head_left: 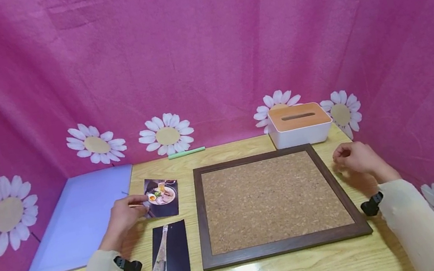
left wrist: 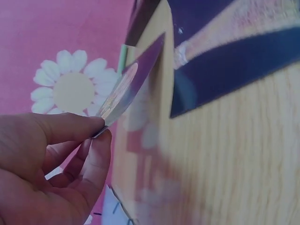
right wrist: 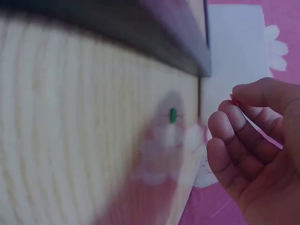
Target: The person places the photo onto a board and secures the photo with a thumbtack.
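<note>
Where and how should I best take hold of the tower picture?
Probably pinch the tower picture by its left edge, coming from the left, thumb on top. It's thin and lies nearly flat; bare table borders that side, while the board's frame sits close on the right.

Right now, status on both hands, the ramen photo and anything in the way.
Left hand pinches ramen photo. Right hand pinches small red item. Photo held at a tilt. Green pin beside corkboard, possible snag.
</note>
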The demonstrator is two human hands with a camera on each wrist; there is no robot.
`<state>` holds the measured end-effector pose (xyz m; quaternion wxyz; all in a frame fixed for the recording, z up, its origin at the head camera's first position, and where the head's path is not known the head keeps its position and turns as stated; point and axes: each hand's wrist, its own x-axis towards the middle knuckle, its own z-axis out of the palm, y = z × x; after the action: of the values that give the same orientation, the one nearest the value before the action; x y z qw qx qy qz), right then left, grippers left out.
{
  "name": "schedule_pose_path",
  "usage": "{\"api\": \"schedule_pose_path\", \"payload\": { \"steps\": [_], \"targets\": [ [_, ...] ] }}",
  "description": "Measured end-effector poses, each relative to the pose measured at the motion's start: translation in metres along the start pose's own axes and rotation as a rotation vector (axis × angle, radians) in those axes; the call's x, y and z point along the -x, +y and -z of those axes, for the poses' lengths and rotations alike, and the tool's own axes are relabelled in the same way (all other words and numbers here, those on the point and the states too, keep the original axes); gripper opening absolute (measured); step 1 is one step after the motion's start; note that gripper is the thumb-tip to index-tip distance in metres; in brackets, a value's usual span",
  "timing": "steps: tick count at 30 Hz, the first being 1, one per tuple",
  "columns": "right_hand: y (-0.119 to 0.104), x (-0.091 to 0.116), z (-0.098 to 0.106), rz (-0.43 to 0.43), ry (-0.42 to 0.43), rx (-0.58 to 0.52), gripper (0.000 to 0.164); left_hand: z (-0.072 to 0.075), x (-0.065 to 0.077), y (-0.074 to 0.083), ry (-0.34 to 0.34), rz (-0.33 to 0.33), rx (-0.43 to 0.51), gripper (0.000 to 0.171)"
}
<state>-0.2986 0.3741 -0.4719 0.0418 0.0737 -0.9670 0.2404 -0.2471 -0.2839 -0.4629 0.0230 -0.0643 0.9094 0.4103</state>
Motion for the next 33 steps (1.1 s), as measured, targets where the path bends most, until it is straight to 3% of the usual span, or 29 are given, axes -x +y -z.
{"api": "schedule_pose_path", "payload": {
  "steps": [9, 18, 25, 33],
  "targets": [
    [-0.038, 0.004, 0.008, 0.012, -0.042, -0.132, 0.009, 0.005, 0.012, 0.019, -0.028, 0.016, 0.097, 0.035],
    [-0.076, -0.001, 0.007, 0.019, -0.144, -0.312, 0.015, 0.004, 0.021, 0.035, -0.062, -0.041, 0.174, 0.039],
    [-0.103, -0.004, 0.003, 0.073, -0.207, -0.379, 0.017, -0.009, 0.028, 0.047, -0.096, -0.084, 0.228, 0.036],
    [-0.125, -0.008, -0.01, 0.135, -0.243, -0.427, 0.011, -0.035, 0.035, 0.063, -0.136, -0.069, 0.265, 0.033]
  ]
}}
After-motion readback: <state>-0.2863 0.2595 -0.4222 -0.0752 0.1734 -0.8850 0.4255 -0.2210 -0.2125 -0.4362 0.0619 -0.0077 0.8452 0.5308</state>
